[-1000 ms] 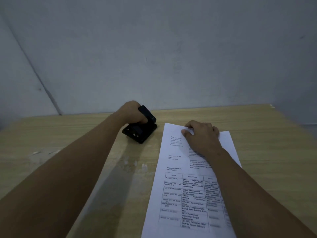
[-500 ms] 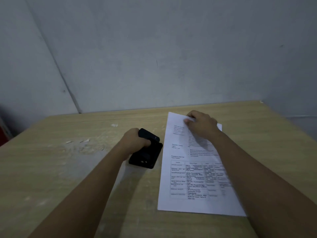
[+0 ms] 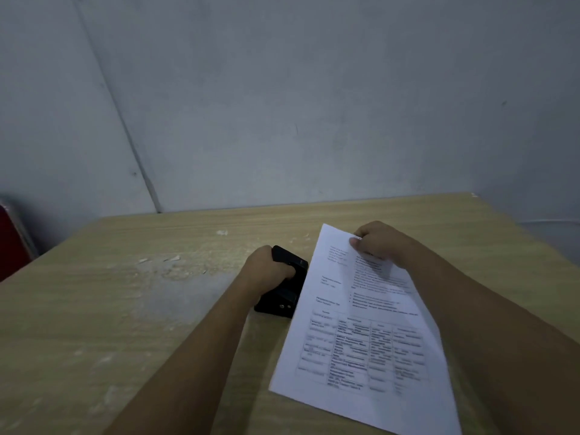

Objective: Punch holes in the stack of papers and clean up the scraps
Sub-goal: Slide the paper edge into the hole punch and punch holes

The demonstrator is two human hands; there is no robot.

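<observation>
A black hole punch (image 3: 284, 293) sits on the wooden table (image 3: 157, 324), and my left hand (image 3: 266, 268) grips its lever from the left. The printed paper stack (image 3: 361, 324), white with text and a table, lies to its right. Its left edge overlaps the punch's right side. My right hand (image 3: 379, 243) pinches the stack near its far edge, thumb on top, and the sheet looks lifted off the table there. A few small white scraps (image 3: 171, 259) lie on a pale scuffed patch left of the punch.
The table stands against a grey wall (image 3: 314, 105) with a corner seam at the left. A red object (image 3: 12, 243) shows beyond the table's left edge. Another white scrap (image 3: 222, 232) lies near the far edge.
My left hand pulled the hole punch toward me and up against the paper. My right hand went from pressing flat on the stack to pinching its top, tilting the sheets toward the punch.
</observation>
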